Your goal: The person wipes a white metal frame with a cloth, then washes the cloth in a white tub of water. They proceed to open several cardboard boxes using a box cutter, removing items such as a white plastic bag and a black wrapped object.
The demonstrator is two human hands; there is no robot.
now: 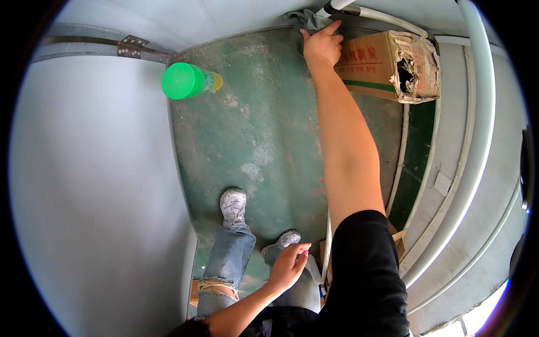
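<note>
My right hand reaches to the top of the view, its fingers on a crumpled grey cloth against a white pipe with a black joint. Just right of that hand lies a worn cardboard box with a torn, holed end. My left hand is low in the middle, above my legs, with loosely bent fingers and nothing visible in them. A bottle with a green lid and yellow lower part stands on the green floor toward the upper left.
A large pale grey panel with a metal hinge fills the left side. Curved white pipes run along the right, beside a wall socket. My shoes rest on the scuffed floor. Some cardboard shows near the bottom right.
</note>
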